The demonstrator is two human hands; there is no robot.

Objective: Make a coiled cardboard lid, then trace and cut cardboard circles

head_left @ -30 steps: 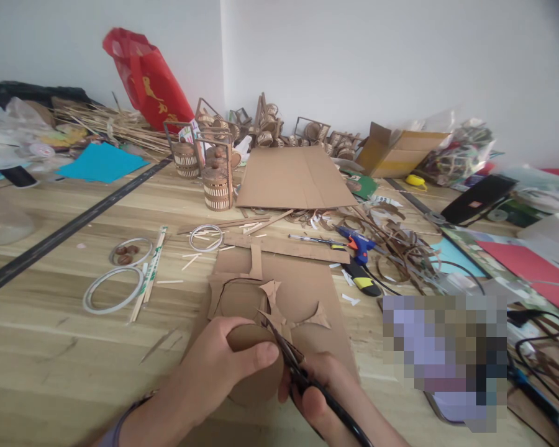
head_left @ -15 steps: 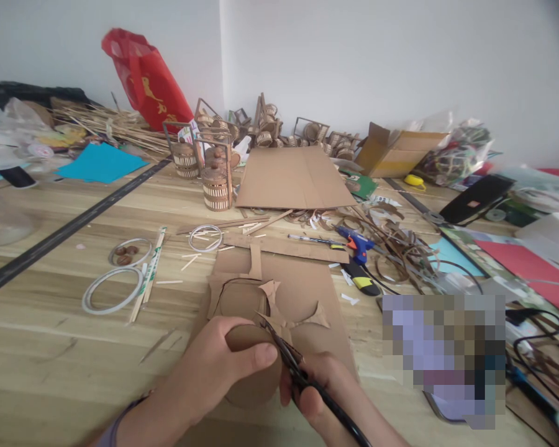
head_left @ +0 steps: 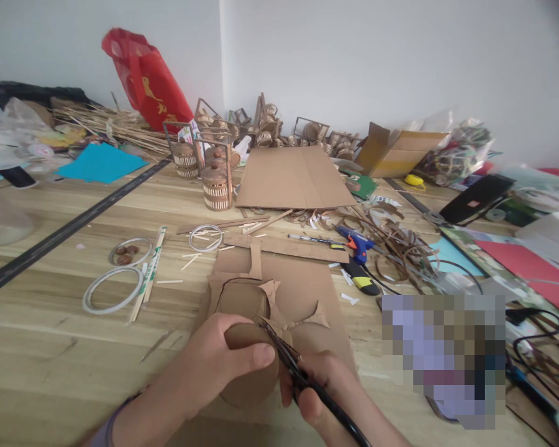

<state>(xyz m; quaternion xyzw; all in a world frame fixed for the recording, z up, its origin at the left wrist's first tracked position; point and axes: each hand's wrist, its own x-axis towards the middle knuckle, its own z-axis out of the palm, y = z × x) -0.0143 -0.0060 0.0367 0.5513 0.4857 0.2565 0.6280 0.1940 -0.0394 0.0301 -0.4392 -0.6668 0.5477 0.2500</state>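
My left hand (head_left: 214,360) grips a round brown cardboard disc (head_left: 249,388) at the bottom middle, thumb pressed on top of it. My right hand (head_left: 326,394) is closed on black scissors (head_left: 286,357), whose blades point up and left along the disc's right edge. Both hands hover over a brown cardboard sheet (head_left: 302,298) with curved cut-outs and pointed offcuts lying on the wooden table (head_left: 51,347).
A blue glue gun (head_left: 356,243), a yellow-black knife (head_left: 363,279) and curled cardboard strips (head_left: 400,254) lie right of the sheet. White rings (head_left: 107,292) and sticks lie left. Small woven cardboard baskets (head_left: 217,183), a flat cardboard piece (head_left: 293,177) and a red bag (head_left: 144,77) stand farther back.
Almost nothing differs. The disc and both hands have shifted very slightly as the scissors work along its edge.
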